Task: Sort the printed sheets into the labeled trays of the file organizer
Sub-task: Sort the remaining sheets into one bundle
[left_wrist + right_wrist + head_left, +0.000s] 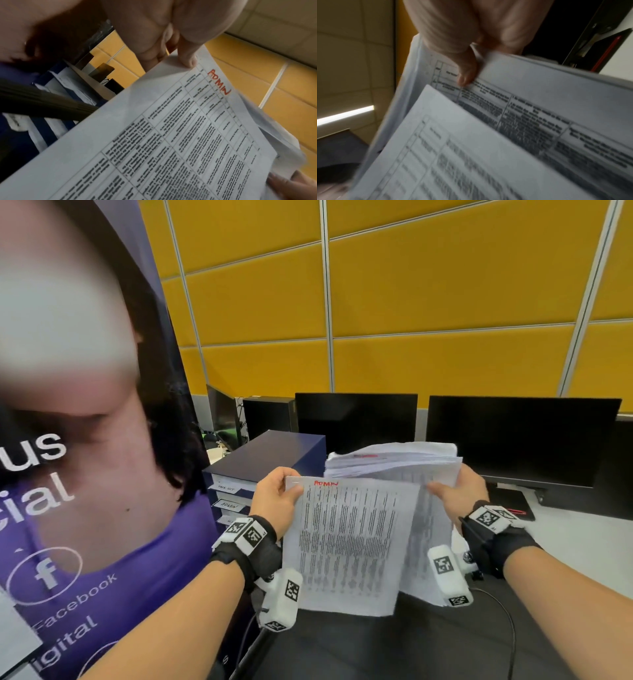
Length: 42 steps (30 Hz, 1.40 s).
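Observation:
My left hand (279, 498) pinches the top left corner of a printed sheet (349, 542) marked ADMIN in red; its thumb (187, 59) lies on the front of that sheet (171, 142). My right hand (459, 491) grips a thick stack of printed sheets (394, 460) by its right edge, thumb (467, 73) on the top page (539, 108). The ADMIN sheet (453, 155) overlaps the stack's front. A dark blue file organizer (267, 460) with white labeled trays (227, 505) stands behind my left hand.
Two black monitors (356, 419) (520, 440) stand at the back before a yellow panelled wall. A tall banner (85, 440) rises close on the left. A black notebook with a red pen (513, 505) lies on the white desk. A cable (507, 621) crosses the dark mat below.

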### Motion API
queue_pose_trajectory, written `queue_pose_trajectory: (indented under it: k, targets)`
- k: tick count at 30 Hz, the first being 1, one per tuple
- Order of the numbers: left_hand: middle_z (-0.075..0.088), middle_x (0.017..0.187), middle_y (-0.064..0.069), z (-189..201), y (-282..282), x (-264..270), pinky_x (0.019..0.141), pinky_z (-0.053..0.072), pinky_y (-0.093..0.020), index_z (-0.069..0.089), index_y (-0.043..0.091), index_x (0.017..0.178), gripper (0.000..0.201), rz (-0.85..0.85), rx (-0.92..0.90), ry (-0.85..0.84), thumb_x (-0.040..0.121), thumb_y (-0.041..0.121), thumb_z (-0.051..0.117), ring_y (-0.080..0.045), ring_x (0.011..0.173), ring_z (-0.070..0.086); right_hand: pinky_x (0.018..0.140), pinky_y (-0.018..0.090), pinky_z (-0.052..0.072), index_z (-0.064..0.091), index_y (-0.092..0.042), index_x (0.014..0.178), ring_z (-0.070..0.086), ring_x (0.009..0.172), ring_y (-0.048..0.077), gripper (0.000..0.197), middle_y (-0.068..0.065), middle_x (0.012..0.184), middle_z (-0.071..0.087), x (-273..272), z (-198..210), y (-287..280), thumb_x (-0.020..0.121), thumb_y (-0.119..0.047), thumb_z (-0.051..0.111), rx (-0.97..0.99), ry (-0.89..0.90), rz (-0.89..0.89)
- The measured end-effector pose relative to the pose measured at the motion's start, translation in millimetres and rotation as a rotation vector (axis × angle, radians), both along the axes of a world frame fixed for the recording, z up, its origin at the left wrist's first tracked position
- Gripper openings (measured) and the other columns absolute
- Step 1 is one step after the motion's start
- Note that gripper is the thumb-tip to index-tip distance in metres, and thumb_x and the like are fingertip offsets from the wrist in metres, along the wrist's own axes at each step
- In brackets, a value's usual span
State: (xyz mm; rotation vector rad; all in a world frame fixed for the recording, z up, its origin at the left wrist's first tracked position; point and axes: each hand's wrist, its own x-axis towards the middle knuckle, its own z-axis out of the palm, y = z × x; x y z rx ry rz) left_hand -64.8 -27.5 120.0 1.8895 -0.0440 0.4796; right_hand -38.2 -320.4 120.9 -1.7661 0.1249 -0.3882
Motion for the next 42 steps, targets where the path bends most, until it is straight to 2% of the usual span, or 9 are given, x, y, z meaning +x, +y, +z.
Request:
queue_pose_trajectory:
  k: [4, 8, 16, 22, 29, 33, 36, 39, 42]
  targets:
    - [0.067, 0.084, -0.007, -2.6, -9.0, 3.0, 0.074, 0.052, -0.036, 0.060, 0.019, 0.080, 0.013, 0.052, -0.102, -0.039, 0.089, 0.010, 0.060, -0.018, 0.075, 0.061, 0.088, 0.053, 0.051, 0.063, -0.040, 0.089, 0.065, 0.099, 0.023, 0.026, -0.001, 0.105, 0.070, -5.8, -2.8, 7.0, 0.071, -0.025, 0.073, -0.092, 0.009, 0.145]
    - [0.071, 0.088, -0.005, -9.4, -13.0, 4.9, 0.076, 0.057, -0.041, 0.061, 0.021, 0.083, 0.006, 0.102, -0.189, -0.015, 0.086, 0.019, 0.065, -0.021, 0.082, 0.068, 0.080, 0.046, 0.055, 0.064, -0.030, 0.087, 0.067, 0.095, 0.024, 0.020, 0.004, 0.098, 0.071, -15.4, -5.2, 11.5, 0.081, -0.011, 0.068, 0.011, -0.011, 0.190]
    - [0.069, 0.085, -0.004, -15.0, -19.9, 0.2, 0.067, 0.052, -0.029, 0.054, 0.015, 0.085, 0.010, 0.030, -0.116, -0.030, 0.090, 0.018, 0.061, -0.014, 0.074, 0.064, 0.071, 0.032, 0.054, 0.061, -0.015, 0.104, 0.065, 0.094, 0.023, 0.036, 0.008, 0.103, 0.068, -22.8, -8.3, 7.0, 0.080, 0.012, 0.060, 0.237, 0.005, 0.299]
    - [0.068, 0.085, -0.008, -22.2, -27.0, 4.9, 0.071, 0.055, -0.041, 0.048, 0.017, 0.087, 0.011, 0.039, -0.248, -0.050, 0.092, 0.015, 0.058, -0.021, 0.075, 0.064, 0.071, 0.030, 0.055, 0.061, -0.021, 0.104, 0.067, 0.098, 0.021, 0.034, 0.006, 0.106, 0.070, -23.7, -6.8, 12.5, 0.078, 0.000, 0.069, 0.177, -0.032, 0.348]
    - [0.068, 0.095, 0.006, -29.7, -34.0, 6.3, 0.073, 0.051, -0.020, 0.047, 0.021, 0.110, 0.023, 0.172, -0.374, -0.162, 0.091, 0.012, 0.058, -0.005, 0.086, 0.066, 0.073, 0.036, 0.054, 0.062, -0.031, 0.098, 0.067, 0.091, 0.019, 0.028, 0.003, 0.102, 0.070, -25.5, -6.3, 31.7, 0.084, -0.007, 0.064, 0.178, -0.102, 0.380]
    - [0.066, 0.094, 0.006, -55.2, -30.8, -2.0, 0.068, 0.046, -0.016, 0.056, 0.021, 0.105, 0.018, 0.177, -0.233, -0.063, 0.089, 0.021, 0.063, -0.008, 0.085, 0.063, 0.077, 0.042, 0.052, 0.055, -0.013, 0.123, 0.064, 0.087, 0.024, 0.036, 0.009, 0.104, 0.067, -20.6, -34.6, 32.6, 0.091, 0.001, 0.048, 0.355, 0.037, 0.387]
    - [0.066, 0.090, 0.002, -68.1, -27.4, -5.2, 0.064, 0.044, -0.017, 0.059, 0.018, 0.097, 0.014, 0.178, -0.200, -0.008, 0.089, 0.028, 0.062, -0.013, 0.082, 0.063, 0.087, 0.040, 0.050, 0.057, -0.016, 0.123, 0.063, 0.100, 0.027, 0.031, 0.006, 0.108, 0.068, -23.2, -51.6, 32.9, 0.097, -0.025, 0.042, 0.314, 0.031, 0.459]
    - [0.064, 0.089, 0.004, -65.7, -27.2, -6.0, 0.063, 0.045, -0.018, 0.055, 0.017, 0.096, 0.013, 0.168, -0.202, 0.012, 0.091, 0.028, 0.060, -0.009, 0.080, 0.062, 0.089, 0.034, 0.053, 0.059, -0.027, 0.118, 0.065, 0.106, 0.018, 0.067, 0.002, 0.116, 0.068, -31.1, -50.3, 35.7, 0.071, -0.075, 0.051, 0.284, 0.024, 0.571]
    - [0.063, 0.091, 0.004, -64.7, -28.1, -6.5, 0.064, 0.047, -0.020, 0.053, 0.017, 0.099, 0.015, 0.129, -0.212, 0.042, 0.092, 0.030, 0.058, -0.010, 0.082, 0.062, 0.092, 0.038, 0.053, 0.053, -0.025, 0.127, 0.062, 0.112, 0.018, 0.087, 0.003, 0.123, 0.064, -29.3, -50.5, 34.7, 0.060, -0.080, 0.057, 0.166, -0.029, 0.596]
